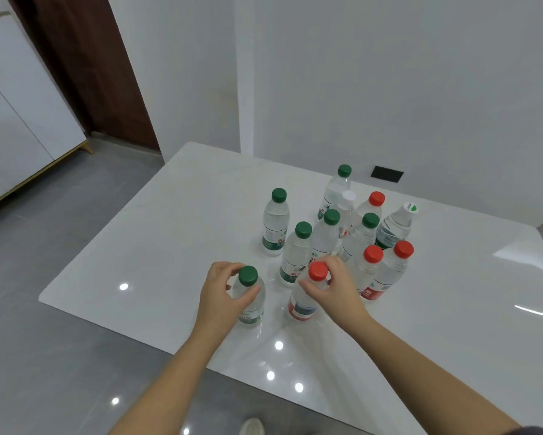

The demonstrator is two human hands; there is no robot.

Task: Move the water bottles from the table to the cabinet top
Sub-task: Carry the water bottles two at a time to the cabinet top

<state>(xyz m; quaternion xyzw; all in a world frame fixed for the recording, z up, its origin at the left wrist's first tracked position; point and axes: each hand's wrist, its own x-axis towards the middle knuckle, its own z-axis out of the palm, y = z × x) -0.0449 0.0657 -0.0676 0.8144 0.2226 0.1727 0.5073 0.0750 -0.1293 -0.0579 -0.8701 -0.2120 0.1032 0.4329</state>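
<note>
Several clear water bottles with green, red and white caps stand clustered on a glossy white table point(176, 233). My left hand point(221, 293) is wrapped around the neck of the nearest green-capped bottle point(250, 301), which stands at the table's front left. My right hand point(334, 285) grips the neck of a red-capped bottle point(304, 304) with a red label, just to its right. Both bottles stand upright on the table. The white cabinet point(16, 120) is at the far left; its top is out of view.
Behind the two held bottles stands the rest of the group, including a green-capped bottle point(276, 222) apart on the left and two red-capped ones point(386, 271) at the right. Grey floor lies left of the table. A dark wooden door point(85, 64) is beside the cabinet.
</note>
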